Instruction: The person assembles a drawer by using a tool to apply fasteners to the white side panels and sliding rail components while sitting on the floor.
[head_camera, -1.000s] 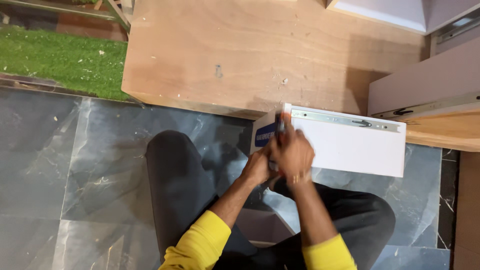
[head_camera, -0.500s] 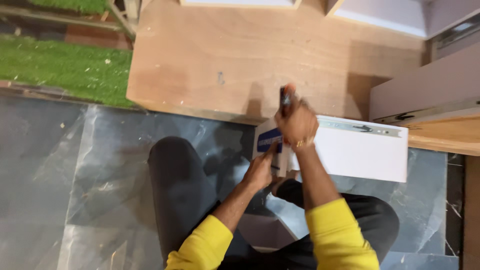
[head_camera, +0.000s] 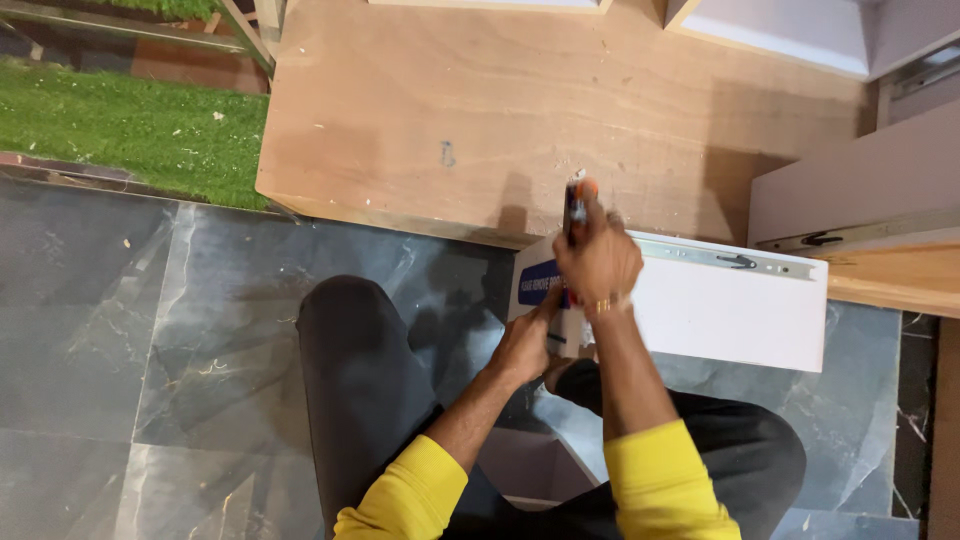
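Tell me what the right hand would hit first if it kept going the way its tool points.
The right hand grips a tool that points away from the person. Straight on, it would likely meet the plywood board first, just past the white panel, though depth is hard to judge from above.

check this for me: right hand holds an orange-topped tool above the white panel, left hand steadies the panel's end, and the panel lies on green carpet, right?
Not quite. The head view shows the white panel lying over grey stone floor and the plywood sheet, not green carpet. The rest holds.
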